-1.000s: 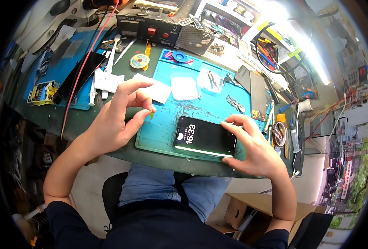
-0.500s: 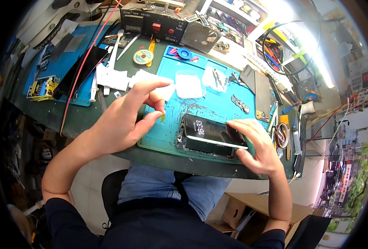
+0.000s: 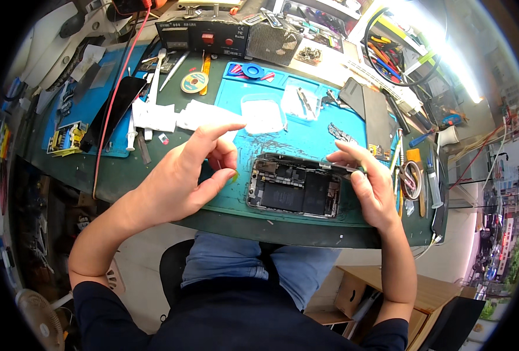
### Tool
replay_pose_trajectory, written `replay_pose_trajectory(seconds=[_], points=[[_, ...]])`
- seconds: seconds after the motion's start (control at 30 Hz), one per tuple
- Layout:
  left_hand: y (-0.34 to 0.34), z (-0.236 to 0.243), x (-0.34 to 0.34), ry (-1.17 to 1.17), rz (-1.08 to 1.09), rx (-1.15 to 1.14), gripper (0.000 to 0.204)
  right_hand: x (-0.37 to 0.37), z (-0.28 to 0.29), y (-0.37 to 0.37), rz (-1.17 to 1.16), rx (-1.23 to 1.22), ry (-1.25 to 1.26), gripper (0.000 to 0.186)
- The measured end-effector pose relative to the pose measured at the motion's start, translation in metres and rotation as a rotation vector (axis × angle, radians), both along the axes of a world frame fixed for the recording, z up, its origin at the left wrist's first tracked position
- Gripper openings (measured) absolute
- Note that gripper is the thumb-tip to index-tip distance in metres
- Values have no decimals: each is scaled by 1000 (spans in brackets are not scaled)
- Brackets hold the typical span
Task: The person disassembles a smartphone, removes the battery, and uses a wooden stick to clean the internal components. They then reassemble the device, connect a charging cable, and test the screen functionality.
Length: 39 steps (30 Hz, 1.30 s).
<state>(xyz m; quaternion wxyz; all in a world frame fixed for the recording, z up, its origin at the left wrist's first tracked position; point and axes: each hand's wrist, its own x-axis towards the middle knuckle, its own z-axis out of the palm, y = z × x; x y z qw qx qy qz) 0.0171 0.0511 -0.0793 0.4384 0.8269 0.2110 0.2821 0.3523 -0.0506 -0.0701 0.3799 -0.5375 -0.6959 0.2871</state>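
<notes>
On the blue mat lies an opened smartphone body, its battery and circuit board uncovered. Its screen panel stands almost edge-on along the body's far side. My right hand pinches that panel at its right end, thumb toward me and fingers behind. Left of the phone and apart from it, my left hand is raised with thumb and fingers pinched together. A tiny yellow-green piece shows at the fingertips; its kind is too small to tell. The left index finger stretches out above the pinch.
Beyond the phone sit a clear plastic tray and another tray with small parts. A solder wire spool and white tissues lie left. Tape and tools stand right. A black power unit is at the back.
The screen panel, which lay slanted over the phone body, has been swung up to the far side by my right hand, baring the inside. My left hand keeps its pinch.
</notes>
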Motion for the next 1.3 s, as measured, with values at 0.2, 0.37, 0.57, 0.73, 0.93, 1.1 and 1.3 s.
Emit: replay_pose_trajectory(seconds=[0.2, 0.37, 0.57, 0.73, 0.93, 1.1, 1.3], points=[[2, 0, -10, 35, 73, -50, 73, 0, -3, 6, -34, 44, 7, 40], [7, -7, -15, -15, 64, -93, 73, -1, -5, 6, -52, 69, -26, 38], [15, -5, -9, -186, -23, -269, 74, -3, -1, 5, -137, 42, -33, 37], [34, 10, 18, -225, -172, -414, 80, 0, -4, 6, -133, 91, -66, 38], [31, 10, 28, -204, -65, -635, 81, 10, 3, 5, -209, 230, -94, 35], [34, 1, 33, -236, -63, -576, 73, 27, 27, -15, -486, 179, -223, 22], [39, 5, 38, -235, -77, -581, 64, -2, 21, -57, -457, 43, -778, 21]])
